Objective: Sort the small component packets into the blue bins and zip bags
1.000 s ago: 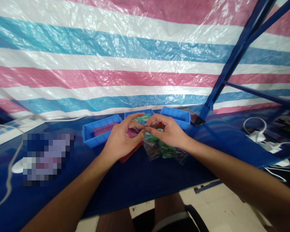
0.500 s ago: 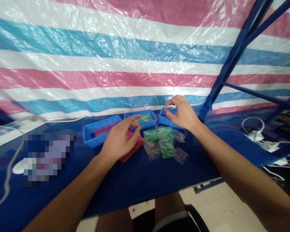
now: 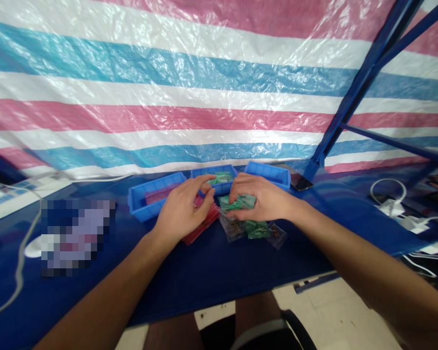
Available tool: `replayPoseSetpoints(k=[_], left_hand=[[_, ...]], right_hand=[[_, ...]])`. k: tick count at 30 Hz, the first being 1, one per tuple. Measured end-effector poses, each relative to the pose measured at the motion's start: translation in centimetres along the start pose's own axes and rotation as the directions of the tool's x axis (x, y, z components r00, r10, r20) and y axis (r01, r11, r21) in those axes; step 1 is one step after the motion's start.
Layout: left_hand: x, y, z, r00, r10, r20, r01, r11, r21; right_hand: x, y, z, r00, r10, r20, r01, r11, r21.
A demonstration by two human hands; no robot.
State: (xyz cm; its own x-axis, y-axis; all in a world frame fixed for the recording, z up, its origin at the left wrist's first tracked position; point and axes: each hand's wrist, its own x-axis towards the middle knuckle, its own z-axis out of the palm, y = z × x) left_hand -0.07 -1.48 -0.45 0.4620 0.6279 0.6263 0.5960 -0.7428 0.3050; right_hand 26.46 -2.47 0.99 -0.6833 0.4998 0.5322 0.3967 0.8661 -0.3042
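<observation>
My left hand (image 3: 180,209) is curled over a stack of flat red plastic bags (image 3: 204,224); pinkish-red plastic shows between its thumb and fingers. Close beside it, my right hand (image 3: 261,197) reaches over a pile of small green bags (image 3: 258,229) and clear bags (image 3: 233,231). Its thumb and bent fingers are apart, and I see nothing held between them. A clear bag with small brownish pieces (image 3: 276,235) lies at the pile's right edge. Part of the pile is hidden under the right hand.
Behind the hands stand three blue bins: the left bin (image 3: 140,201) with red plastic, the middle bin (image 3: 224,187) with green packets, and the right bin (image 3: 268,170). A phone (image 3: 301,182), white cables (image 3: 389,182) and a blue metal post (image 3: 354,107) are to the right.
My right hand has moved from over the right blue bin, down and left to the pile of small bags. My left hand has stayed over the red bags.
</observation>
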Motion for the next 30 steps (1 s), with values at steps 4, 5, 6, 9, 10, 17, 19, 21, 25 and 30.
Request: replayPoseSetpoints(k=[4, 5, 6, 9, 10, 17, 19, 21, 25, 30], left_hand=[[0.1, 0.1, 0.0, 1.000, -0.004, 0.012, 0.004, 1.000, 0.008], [0.1, 0.1, 0.0, 1.000, -0.004, 0.012, 0.003, 1.000, 0.011], [0.1, 0.1, -0.1, 1.000, 0.000, 0.010, 0.000, 1.000, 0.013], [0.1, 0.2, -0.1, 0.999, 0.033, 0.010, -0.033, 0.999, -0.006], [0.1, 0.3, -0.2, 0.999, 0.047, 0.019, -0.047, 0.999, -0.022], [0.2, 1.0, -0.6, 0.990, 0.060, 0.127, -0.030, 0.974, -0.224], [0.3, 1.2, -0.6, 0.991, -0.003, 0.134, 0.040, 0.962, -0.269], [0.3, 1.2, -0.5, 0.989, -0.066, 0.130, 0.102, 0.949, -0.298], [0.4, 1.0, -0.1, 0.986, -0.138, 0.098, 0.166, 0.909, -0.382], [0.4, 0.8, 0.1, 0.982, -0.174, 0.079, 0.190, 0.863, -0.468]], right_hand=[[0.1, -0.6, 2.1, 0.991, -0.051, 0.124, 0.057, 0.997, -0.045], [0.1, -0.6, 2.3, 0.990, -0.055, 0.127, 0.062, 0.996, -0.056], [0.1, -0.5, 2.3, 0.992, -0.056, 0.110, 0.062, 0.996, -0.060], [0.1, -0.2, 1.9, 0.999, -0.013, -0.049, 0.013, 1.000, -0.013], [0.1, -0.1, 1.7, 0.993, 0.024, -0.115, -0.021, 1.000, 0.022], [0.3, -0.1, 1.7, 0.884, 0.426, -0.192, -0.301, 0.834, 0.463], [0.4, -0.1, 2.0, 0.866, 0.465, -0.183, -0.300, 0.777, 0.553], [0.6, -0.1, 2.3, 0.856, 0.485, -0.177, -0.289, 0.734, 0.615], [0.8, -0.2, 2.5, 0.848, 0.503, -0.167, -0.264, 0.674, 0.690], [0.9, -0.1, 2.7, 0.871, 0.481, -0.101, -0.238, 0.592, 0.770]])
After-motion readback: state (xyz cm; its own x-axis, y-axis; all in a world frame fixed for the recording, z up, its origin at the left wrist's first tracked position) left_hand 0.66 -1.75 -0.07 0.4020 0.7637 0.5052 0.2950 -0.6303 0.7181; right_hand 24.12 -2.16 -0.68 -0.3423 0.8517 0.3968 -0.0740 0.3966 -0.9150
